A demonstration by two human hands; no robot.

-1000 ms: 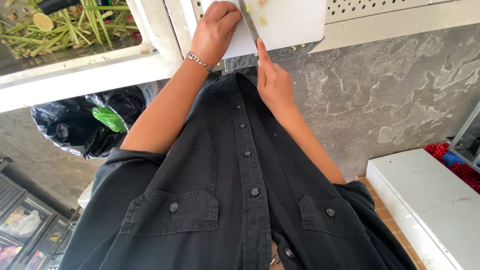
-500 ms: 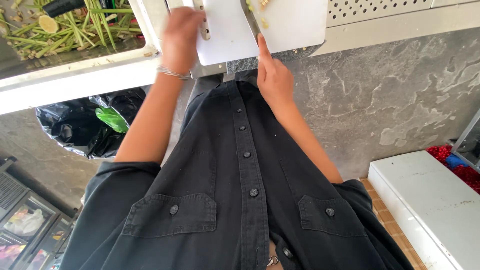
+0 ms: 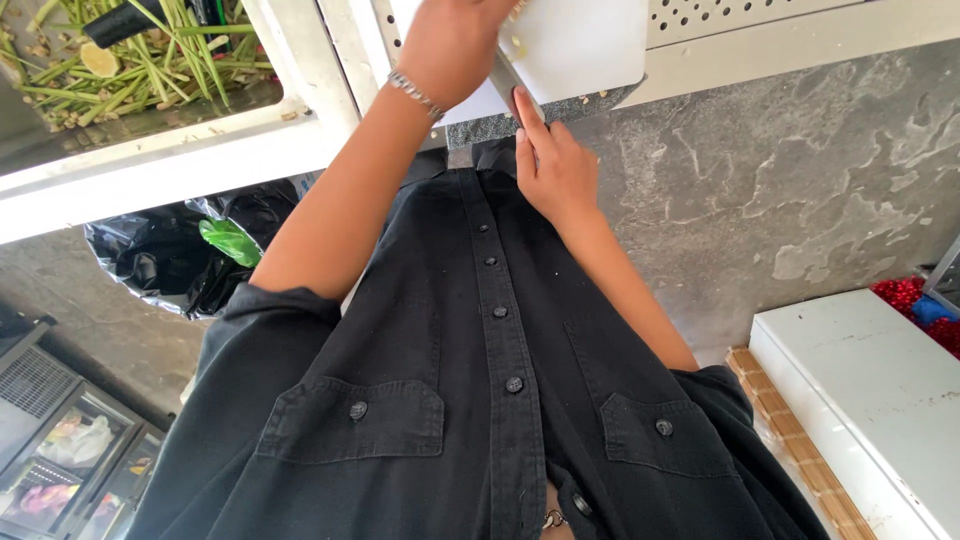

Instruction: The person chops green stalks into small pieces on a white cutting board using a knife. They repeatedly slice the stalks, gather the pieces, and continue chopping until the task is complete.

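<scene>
The view looks straight down a black buttoned shirt [image 3: 500, 400] to the edge of a white counter [image 3: 180, 165]. On it lies a white cutting board [image 3: 585, 45], partly cut off by the top of the picture.

The right hand [image 3: 555, 170] is closed around the handle of a knife [image 3: 505, 80], with the index finger stretched along it; the blade lies on the near part of the board. The left hand [image 3: 450, 45], with a bracelet [image 3: 415, 95] on the wrist, rests over the board. Its fingers are out of view, so I cannot tell if they hold anything.

A few small pale crumbs sit on the board, so some cutting seems done. What remains to cut is hidden.

To the left, 1 tray [image 3: 140, 60] holds green stalks, and a black bin bag [image 3: 170, 260] hangs below.
</scene>
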